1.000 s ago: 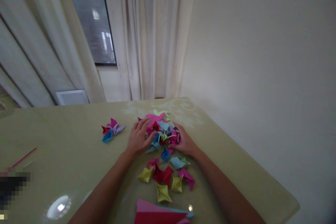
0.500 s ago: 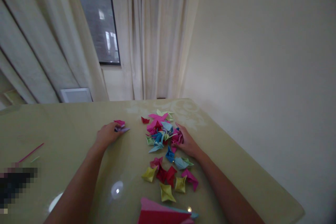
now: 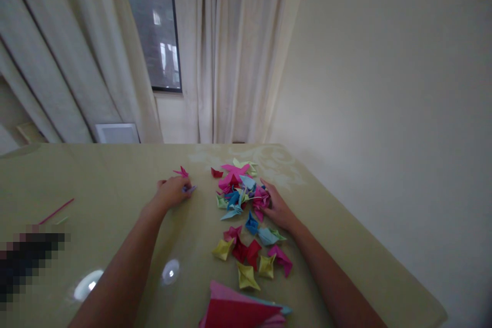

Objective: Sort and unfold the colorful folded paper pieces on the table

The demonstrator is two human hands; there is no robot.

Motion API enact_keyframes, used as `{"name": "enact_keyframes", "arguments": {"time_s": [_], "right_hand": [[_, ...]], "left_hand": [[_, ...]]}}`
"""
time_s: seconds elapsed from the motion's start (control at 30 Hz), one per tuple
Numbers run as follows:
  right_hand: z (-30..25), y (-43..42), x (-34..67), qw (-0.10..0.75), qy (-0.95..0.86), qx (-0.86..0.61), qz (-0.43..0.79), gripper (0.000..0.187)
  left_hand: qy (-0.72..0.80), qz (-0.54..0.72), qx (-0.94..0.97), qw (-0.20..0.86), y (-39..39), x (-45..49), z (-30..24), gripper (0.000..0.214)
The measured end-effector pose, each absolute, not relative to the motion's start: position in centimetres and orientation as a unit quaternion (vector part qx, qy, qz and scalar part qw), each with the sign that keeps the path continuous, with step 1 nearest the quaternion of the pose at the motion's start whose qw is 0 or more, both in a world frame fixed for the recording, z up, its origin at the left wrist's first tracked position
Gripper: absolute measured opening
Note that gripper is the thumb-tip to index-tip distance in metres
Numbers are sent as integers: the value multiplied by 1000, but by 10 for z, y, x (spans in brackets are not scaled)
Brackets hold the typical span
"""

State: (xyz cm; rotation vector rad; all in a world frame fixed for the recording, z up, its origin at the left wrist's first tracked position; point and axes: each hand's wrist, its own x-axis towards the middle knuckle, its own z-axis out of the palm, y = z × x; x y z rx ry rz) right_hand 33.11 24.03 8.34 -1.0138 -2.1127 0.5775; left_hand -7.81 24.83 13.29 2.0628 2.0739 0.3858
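Observation:
My left hand [image 3: 173, 192] is over the table left of a pile of colourful origami, its fingers closed on a small purple origami piece [image 3: 188, 189]. A pink origami crane [image 3: 183, 171] shows just beyond those fingers; whether they touch it I cannot tell. At the pile's right edge, my right hand [image 3: 280, 211] curves its thumb and fingers around a pink origami piece [image 3: 261, 200]. Blue origami [image 3: 232, 197] and light blue origami [image 3: 232, 212] lie in the pile, with a flat pink piece [image 3: 233, 171] behind them.
Nearer me lie yellow [image 3: 247, 277], red [image 3: 252, 253] and magenta [image 3: 281, 259] origami pieces. A large pink-and-red folded paper [image 3: 238, 310] is at the front edge. A thin pink stick [image 3: 57, 211] lies left, near a blurred dark patch. A wall [image 3: 384, 113] borders the table's right side.
My left hand has shifted slightly right and turned over the purple piece; the pink crane now shows more plainly beyond it. My right hand stays at the pile. The view has shifted a little.

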Motion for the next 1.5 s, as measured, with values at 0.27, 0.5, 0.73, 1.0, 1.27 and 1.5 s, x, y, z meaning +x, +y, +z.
{"name": "enact_keyframes", "arguments": {"time_s": [0.27,0.5,0.73,1.0,1.27,1.5], "right_hand": [[81,240,331,361,-826,-369,225,76],[82,240,330,368,-827,-366,215,80],[83,240,330,375,-824,-365,216,79],[83,239,330,385,-823,-357,218,73],[84,237,330,373,-830,-361,206,77],[85,237,331,362,-836,-359,205,79]], "left_hand": [[613,209,744,168,252,-71,157,20],[464,280,780,313,204,-32,229,29],[398,233,800,384,167,18,253,26],[409,196,835,311,182,8,228,27],[517,146,789,298,214,-12,176,40],[619,258,664,330,230,-65,169,43]]}}
